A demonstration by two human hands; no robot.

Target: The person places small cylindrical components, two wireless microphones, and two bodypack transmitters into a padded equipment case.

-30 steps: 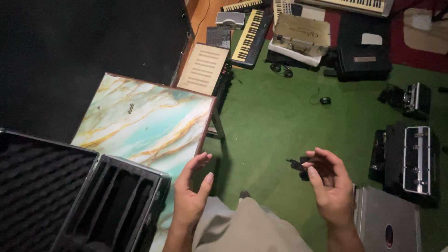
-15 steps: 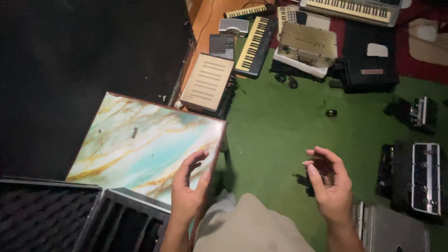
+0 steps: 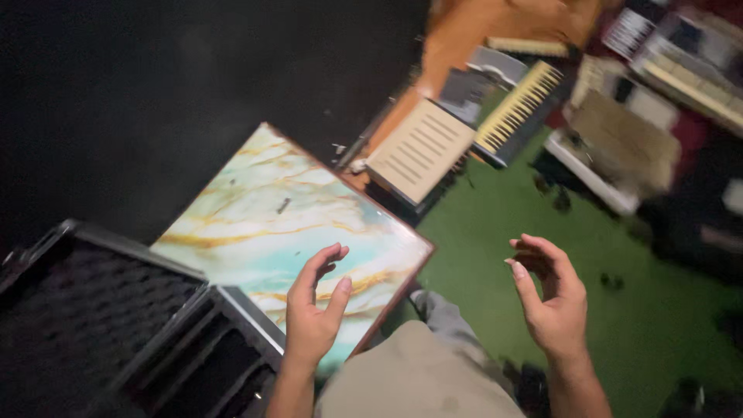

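Starting at the left, I see the open black case (image 3: 101,325) with its foam lining, lying against the near-left corner of the marbled bench (image 3: 263,224), whose teal, white and gold top is tilted across my view. My left hand (image 3: 313,306) rises from the bottom edge, forearm upright, palm turned toward the right, thumb out, fingers (image 3: 325,259) loosely spread and gently curled; it hovers over the bench's near-right corner and holds nothing, whether it brushes the surface I cannot tell. Between the hands lies my knee in beige trousers (image 3: 418,371). My right hand (image 3: 553,298) is raised over the green carpet (image 3: 495,232), well apart from the bench, palm facing left, fingers bent in an open claw and empty. Compared with half a second ago, the small dark object the right hand held is gone from those fingers, and the view has swung so the bench sits closer and more central. Beyond the bench's far edge, a beige slatted panel (image 3: 418,151) and a small keyboard (image 3: 518,112) lie blurred among other gear on the floor.
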